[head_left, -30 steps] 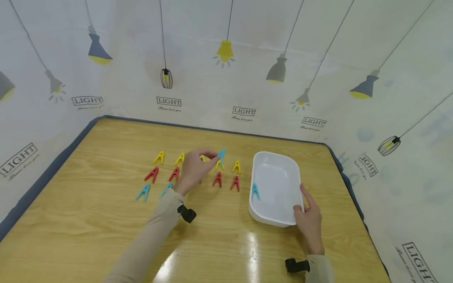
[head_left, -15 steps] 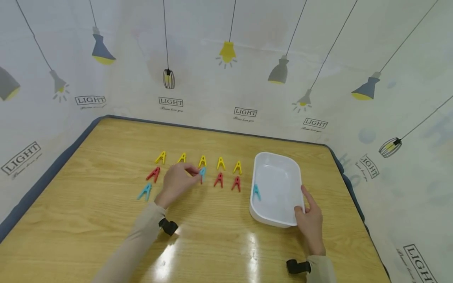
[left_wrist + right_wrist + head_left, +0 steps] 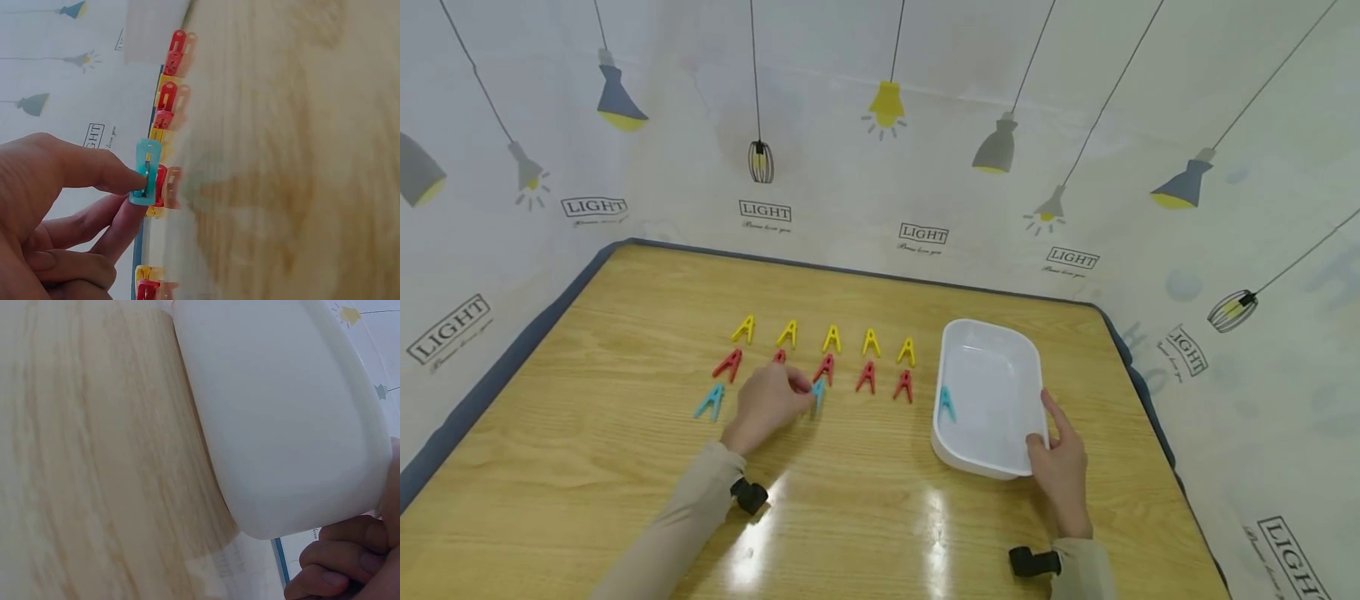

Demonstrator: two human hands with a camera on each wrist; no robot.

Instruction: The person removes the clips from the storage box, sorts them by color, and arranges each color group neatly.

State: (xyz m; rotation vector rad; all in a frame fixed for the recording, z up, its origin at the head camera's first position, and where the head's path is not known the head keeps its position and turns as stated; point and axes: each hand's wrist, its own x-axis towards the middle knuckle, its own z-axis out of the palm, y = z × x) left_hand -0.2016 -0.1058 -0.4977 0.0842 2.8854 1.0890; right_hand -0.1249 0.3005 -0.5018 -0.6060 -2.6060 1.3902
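My left hand (image 3: 766,407) pinches a light blue clothespin (image 3: 817,394) between thumb and fingers, just in front of the middle red clothespin (image 3: 825,369). In the left wrist view the pinched clothespin stands upright at the thumb tip; I cannot tell whether it touches the table. Another blue clothespin (image 3: 710,402) lies to the left of this hand, which partly hides a red clothespin (image 3: 780,357). My right hand (image 3: 1060,467) grips the right side of a white tray (image 3: 992,408), thumb on the rim. Inside the tray, at its left, lies one blue clothespin (image 3: 947,403).
Several yellow clothespins (image 3: 831,339) form a row behind several red ones (image 3: 866,377). The wooden table (image 3: 865,517) ends at a dark edge against a lamp-printed backdrop (image 3: 820,100). Black wrist cameras (image 3: 748,496) stick out from both sleeves.
My left hand has moved left and nearer to me with the blue clothespin, from over the yellow row to in front of the red row. The right hand stays on the tray.
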